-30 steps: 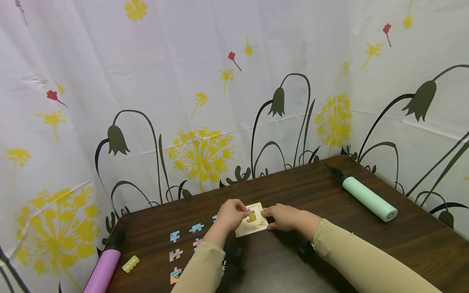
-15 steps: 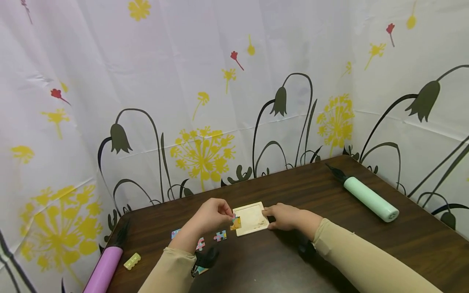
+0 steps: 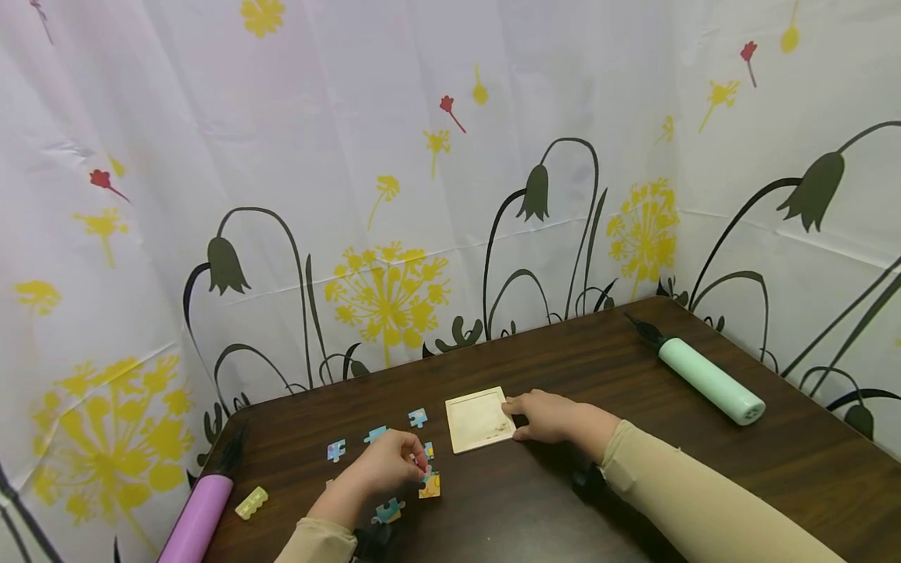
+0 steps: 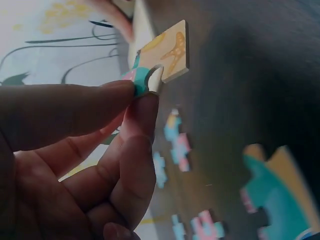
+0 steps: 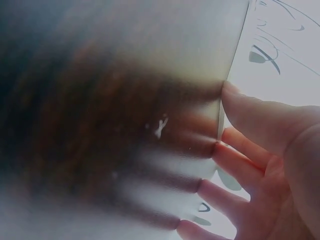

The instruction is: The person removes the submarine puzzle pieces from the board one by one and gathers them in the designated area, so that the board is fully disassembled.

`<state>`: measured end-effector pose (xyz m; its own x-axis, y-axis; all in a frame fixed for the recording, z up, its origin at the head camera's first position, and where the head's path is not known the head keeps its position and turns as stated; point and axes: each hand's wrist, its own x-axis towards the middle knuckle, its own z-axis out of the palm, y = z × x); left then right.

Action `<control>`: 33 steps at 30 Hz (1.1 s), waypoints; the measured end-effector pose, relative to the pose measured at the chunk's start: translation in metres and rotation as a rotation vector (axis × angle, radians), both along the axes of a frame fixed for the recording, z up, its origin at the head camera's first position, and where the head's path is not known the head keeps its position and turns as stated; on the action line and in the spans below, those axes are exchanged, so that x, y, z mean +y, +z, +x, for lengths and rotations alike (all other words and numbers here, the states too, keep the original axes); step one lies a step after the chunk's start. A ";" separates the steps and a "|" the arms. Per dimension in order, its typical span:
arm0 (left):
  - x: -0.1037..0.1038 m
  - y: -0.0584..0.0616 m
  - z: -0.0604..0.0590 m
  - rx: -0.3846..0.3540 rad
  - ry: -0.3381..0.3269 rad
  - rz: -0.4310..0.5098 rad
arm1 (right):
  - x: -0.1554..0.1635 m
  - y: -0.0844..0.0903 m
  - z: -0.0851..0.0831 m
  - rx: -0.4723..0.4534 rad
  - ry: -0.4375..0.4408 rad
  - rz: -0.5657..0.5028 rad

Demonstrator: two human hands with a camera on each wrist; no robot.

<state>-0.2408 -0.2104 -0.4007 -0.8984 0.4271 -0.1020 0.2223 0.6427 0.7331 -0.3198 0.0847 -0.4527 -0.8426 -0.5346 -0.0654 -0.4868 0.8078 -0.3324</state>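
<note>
My left hand point(image 3: 394, 465) pinches an orange and teal puzzle piece point(image 3: 430, 485) by its edge, low over the dark table point(image 3: 633, 461); the left wrist view shows thumb and forefinger clamped on that piece point(image 4: 162, 57). Several loose pieces lie around it, among them a teal one point(image 3: 389, 511) and a blue one point(image 3: 418, 417). A square wooden puzzle tray point(image 3: 479, 419) lies in the middle of the table with nothing in it. My right hand point(image 3: 542, 416) touches the tray's right edge with straight fingertips point(image 5: 220, 147).
A mint green cylinder point(image 3: 709, 381) lies at the back right. A pink cylinder point(image 3: 199, 520) and a small yellow block point(image 3: 251, 504) sit at the front left. Flowered curtains close in the table on the back and both sides.
My left hand lifted the orange piece out of the tray and carried it left and toward me, down among the loose pieces. The right hand stayed at the tray's edge.
</note>
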 end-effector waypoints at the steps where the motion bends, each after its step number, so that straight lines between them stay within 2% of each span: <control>1: 0.000 -0.003 0.000 -0.006 0.009 -0.003 | 0.000 0.000 0.000 -0.002 -0.001 -0.003; 9: -0.001 -0.019 0.000 -0.001 0.096 -0.068 | -0.001 0.006 0.006 -0.010 0.009 -0.010; 15: -0.003 -0.025 0.000 -0.003 0.126 -0.094 | -0.002 0.007 0.007 0.001 0.011 0.003; 25: -0.006 -0.024 0.003 0.034 0.146 -0.144 | -0.005 0.005 0.008 -0.001 0.020 -0.001; 33: -0.006 -0.015 0.007 0.060 0.176 -0.161 | -0.003 0.011 0.008 -0.012 0.037 -0.027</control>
